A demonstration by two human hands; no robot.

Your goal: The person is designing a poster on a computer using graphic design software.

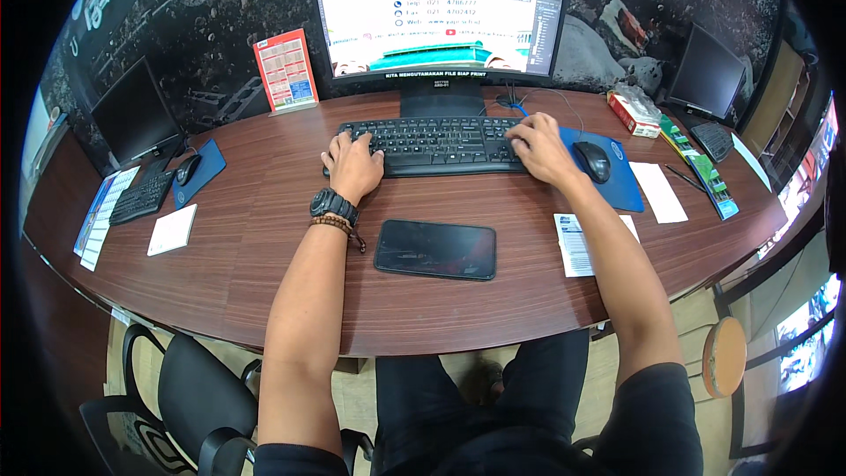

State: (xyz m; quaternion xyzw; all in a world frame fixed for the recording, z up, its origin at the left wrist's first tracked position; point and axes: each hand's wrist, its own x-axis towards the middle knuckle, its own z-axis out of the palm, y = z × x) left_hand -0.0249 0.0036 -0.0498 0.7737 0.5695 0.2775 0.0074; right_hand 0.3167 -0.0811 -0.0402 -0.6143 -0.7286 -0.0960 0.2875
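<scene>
A black keyboard (441, 143) lies on the brown wooden desk below a lit curved monitor (441, 22). My left hand (353, 164) rests on the keyboard's left end, fingers apart over the keys; a black watch and a beaded bracelet are on that wrist. Over the keyboard's right end, my right hand (539, 148) has its fingers bent down onto the number keys. Neither hand holds anything. Just right of that hand, a black mouse (592, 161) sits on a blue mouse pad (627, 197). A dark smartphone (436, 249) lies flat between my forearms.
Printed paper (575, 247) lies beside my right forearm, with a white sheet (658, 193) farther right. A red-and-white box (633, 115) and a desk calendar (285, 70) stand toward the back. Dark monitors (137, 110) occupy both desk ends. An office chair (207, 392) stands at lower left.
</scene>
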